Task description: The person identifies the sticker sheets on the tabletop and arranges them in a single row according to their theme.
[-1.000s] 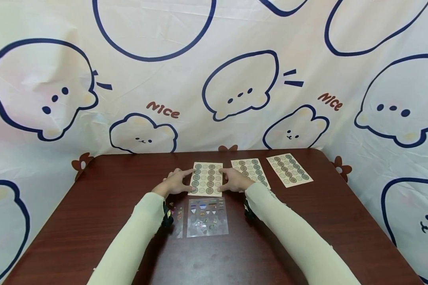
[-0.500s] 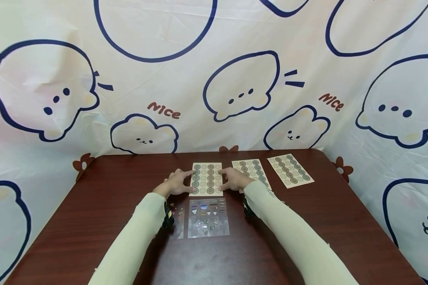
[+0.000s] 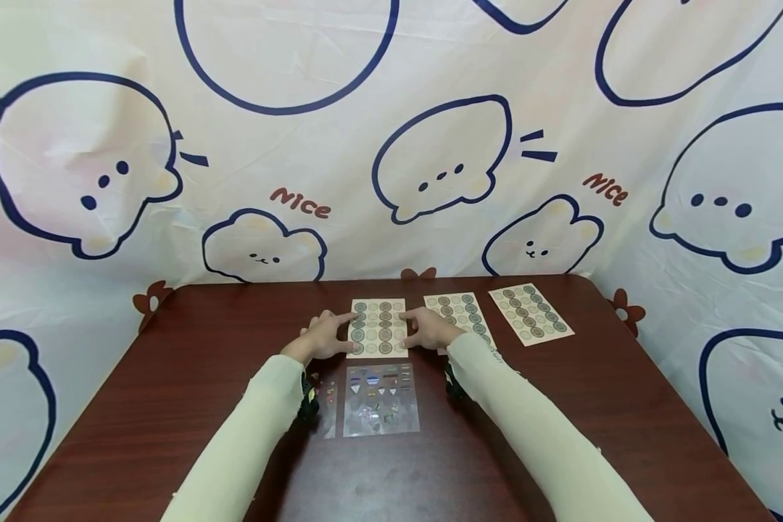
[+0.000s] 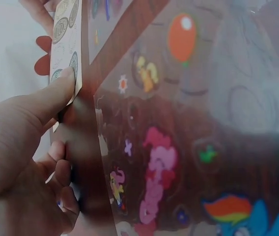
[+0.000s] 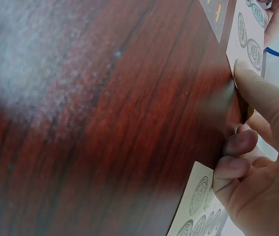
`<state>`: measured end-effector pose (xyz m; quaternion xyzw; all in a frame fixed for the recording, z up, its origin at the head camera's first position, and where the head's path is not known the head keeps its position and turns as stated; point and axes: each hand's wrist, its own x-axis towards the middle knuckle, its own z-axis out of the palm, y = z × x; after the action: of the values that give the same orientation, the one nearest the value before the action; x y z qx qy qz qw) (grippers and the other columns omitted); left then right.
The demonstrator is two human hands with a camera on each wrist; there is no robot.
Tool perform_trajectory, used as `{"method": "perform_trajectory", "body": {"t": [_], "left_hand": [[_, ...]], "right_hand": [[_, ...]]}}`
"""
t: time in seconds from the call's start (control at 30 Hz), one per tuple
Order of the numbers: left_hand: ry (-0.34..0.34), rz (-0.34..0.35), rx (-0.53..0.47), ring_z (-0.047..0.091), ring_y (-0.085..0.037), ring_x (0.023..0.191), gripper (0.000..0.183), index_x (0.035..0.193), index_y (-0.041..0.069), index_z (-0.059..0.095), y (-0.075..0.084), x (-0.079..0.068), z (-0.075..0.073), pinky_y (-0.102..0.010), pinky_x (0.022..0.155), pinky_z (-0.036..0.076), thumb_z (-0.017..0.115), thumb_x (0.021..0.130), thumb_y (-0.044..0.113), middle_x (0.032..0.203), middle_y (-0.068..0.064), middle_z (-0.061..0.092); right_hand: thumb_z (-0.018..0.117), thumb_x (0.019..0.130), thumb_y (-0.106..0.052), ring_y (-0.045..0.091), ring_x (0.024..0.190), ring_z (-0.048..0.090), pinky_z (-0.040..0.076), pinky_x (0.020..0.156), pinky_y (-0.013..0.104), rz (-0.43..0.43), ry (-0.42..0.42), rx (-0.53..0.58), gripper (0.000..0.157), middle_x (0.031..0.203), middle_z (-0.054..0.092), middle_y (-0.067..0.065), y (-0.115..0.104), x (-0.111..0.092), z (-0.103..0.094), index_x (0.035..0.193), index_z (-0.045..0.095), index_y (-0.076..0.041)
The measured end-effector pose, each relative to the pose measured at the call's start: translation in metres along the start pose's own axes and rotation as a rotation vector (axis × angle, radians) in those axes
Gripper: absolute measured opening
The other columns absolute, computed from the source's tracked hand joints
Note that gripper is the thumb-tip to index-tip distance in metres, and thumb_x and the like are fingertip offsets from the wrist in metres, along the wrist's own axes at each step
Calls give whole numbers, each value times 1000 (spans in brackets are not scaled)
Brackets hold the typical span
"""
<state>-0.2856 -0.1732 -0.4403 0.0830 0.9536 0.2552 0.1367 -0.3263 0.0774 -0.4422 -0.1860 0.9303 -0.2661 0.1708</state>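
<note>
A cream sheet of round seal-like stickers (image 3: 378, 330) lies near the table's far edge in the head view, between both hands. My left hand (image 3: 322, 336) grips its left edge, thumb on the printed face in the left wrist view, other fingers curled below. My right hand (image 3: 428, 330) pinches the right edge; its thumb (image 5: 257, 91) sits on the sheet's border in the right wrist view. Beneath the right hand, partly hidden, is a second cream sticker sheet (image 3: 463, 308). In front of the hands lies a clear sticker sheet (image 3: 381, 417) with small coloured designs.
A third cream sticker sheet (image 3: 531, 313) lies slanted at the far right. Another clear sticker sheet (image 4: 198, 113), with cartoon ponies and a balloon, lies under the left wrist. The dark wooden table (image 3: 170, 406) ends at a printed cloth backdrop (image 3: 352, 239).
Between both hands, the cream sticker sheet has turned very slightly and sits straighter. The hands keep their hold in almost the same place.
</note>
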Motion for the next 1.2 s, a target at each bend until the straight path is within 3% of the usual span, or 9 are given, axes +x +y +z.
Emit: {"method": "perform_trajectory", "body": {"t": [0.33, 0.63, 1.0, 1.2], "left_hand": [[16, -6, 34, 41, -32, 112, 72, 157, 20, 37, 0, -3, 1, -38, 76, 25, 70, 95, 36, 149, -20, 41], [1, 6, 27, 44, -30, 113, 73, 159, 18, 35, 4, 4, 3, -40, 84, 29, 69, 97, 34, 152, -17, 42], [18, 22, 39, 49, -33, 120, 72, 158, 14, 36, 4, 5, 5, -39, 84, 32, 70, 96, 30, 150, -17, 45], [21, 23, 20, 50, -31, 115, 72, 157, 13, 37, 2, 6, 5, -38, 82, 30, 71, 96, 30, 144, -16, 49]], "right_hand": [[76, 91, -20, 16, 72, 43, 36, 65, 26, -25, 15, 4, 65, 83, 48, 3, -2, -1, -1, 150, 50, -9], [76, 91, -15, 14, 62, 40, 35, 58, 25, 3, 39, 10, 63, 72, 46, 1, 1, 2, -1, 149, 51, -9], [75, 91, -11, 15, 71, 44, 39, 68, 25, -20, 16, -21, 63, 89, 57, 6, -8, 2, -3, 148, 50, -4], [74, 91, -9, 14, 70, 42, 38, 67, 24, -34, 7, -7, 62, 84, 51, 3, -9, 1, -3, 148, 50, -2]]}}
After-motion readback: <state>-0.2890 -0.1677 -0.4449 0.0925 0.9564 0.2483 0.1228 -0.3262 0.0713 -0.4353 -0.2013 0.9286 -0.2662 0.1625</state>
